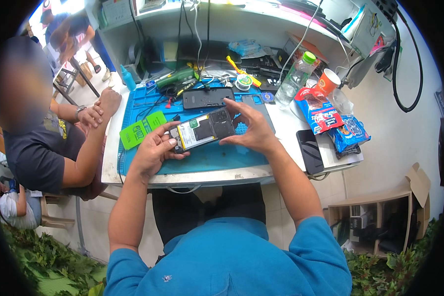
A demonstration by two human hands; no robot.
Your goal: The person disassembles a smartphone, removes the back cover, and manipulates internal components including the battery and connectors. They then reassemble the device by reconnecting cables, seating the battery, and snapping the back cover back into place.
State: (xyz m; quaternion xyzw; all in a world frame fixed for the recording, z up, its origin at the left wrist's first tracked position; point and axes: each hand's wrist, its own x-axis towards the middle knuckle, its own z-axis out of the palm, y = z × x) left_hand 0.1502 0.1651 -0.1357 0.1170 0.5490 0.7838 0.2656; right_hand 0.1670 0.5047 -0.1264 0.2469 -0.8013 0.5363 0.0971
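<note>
Above the front of the blue mat, my left hand [155, 150] grips the left end of an opened smartphone [204, 129]. Its back is off, so the battery and dark inner parts show. At the phone's other end is my right hand [254, 128], curved round it with thumb and fingers at opposite long edges. Just behind lies a second black phone or phone frame [208, 98], flat on the mat. A bright green box or packet [143, 129] rests left of my left hand.
The blue work mat [197, 165] covers much of the white table. Tools, a solder spool [243, 82] and cables crowd its back. At right stand a bottle [296, 79] and paper cup [328, 81], near snack packets [320, 111] and a dark phone [310, 151]. A person [39, 143] sits at left.
</note>
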